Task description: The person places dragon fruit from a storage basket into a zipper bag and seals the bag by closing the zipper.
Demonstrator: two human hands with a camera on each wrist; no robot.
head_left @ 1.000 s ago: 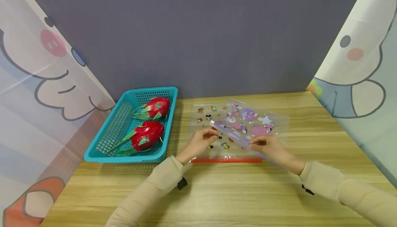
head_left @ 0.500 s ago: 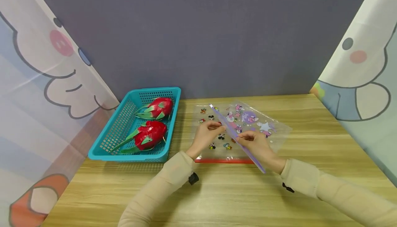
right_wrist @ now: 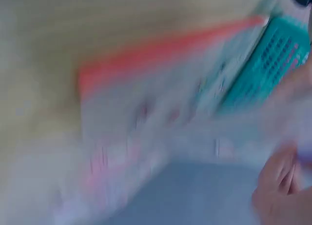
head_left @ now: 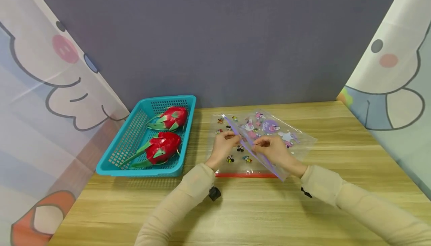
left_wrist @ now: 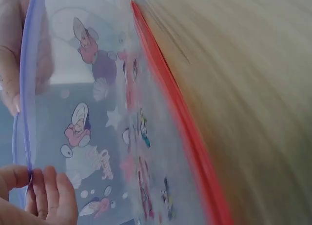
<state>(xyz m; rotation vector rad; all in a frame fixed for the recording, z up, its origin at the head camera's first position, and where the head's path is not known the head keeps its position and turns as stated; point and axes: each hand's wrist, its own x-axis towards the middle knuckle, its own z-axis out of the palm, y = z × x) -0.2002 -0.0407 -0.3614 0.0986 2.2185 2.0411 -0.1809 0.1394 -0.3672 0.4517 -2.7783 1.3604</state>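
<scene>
Head view, nearest first: two cream sleeves (head_left: 176,199) of soft, creased cloth reach in over a table (head_left: 262,218) with a pale, streaked wood grain. A small black piece (head_left: 214,193) sits at the left cuff, and another dark one shows beneath the right.

Beyond the cuffs, the left hand (head_left: 222,148) pinches the long purple strip (head_left: 238,135) edging a clear, limp plastic bag (head_left: 286,137). The right hand (head_left: 274,152) pinches that same edge with thumb and fingers, close beside the left. From the left wrist, the edge shows as two thin, smooth purple lines; the right wrist view is badly blurred. The film is glossy and see-through, printed with pink figures, a pale star and a round purple patch. Its purple edge runs aslant, and the bag overlaps a second clear bag (head_left: 247,159), which lies flat on the table with small colourful figures and a straight, stiff-looking red strip along its near side.

To the left stands a turquoise basket (head_left: 141,173), rectangular and flared, its walls a grid of small openings. Inside lie two plump, shiny red dragon fruits (head_left: 163,148) with pointed green scales, one behind the other.

Behind everything rises a flat, matt grey panel (head_left: 215,40), flanked by wrinkled cloths (head_left: 27,70) printed with rounded cartoon shapes.
</scene>
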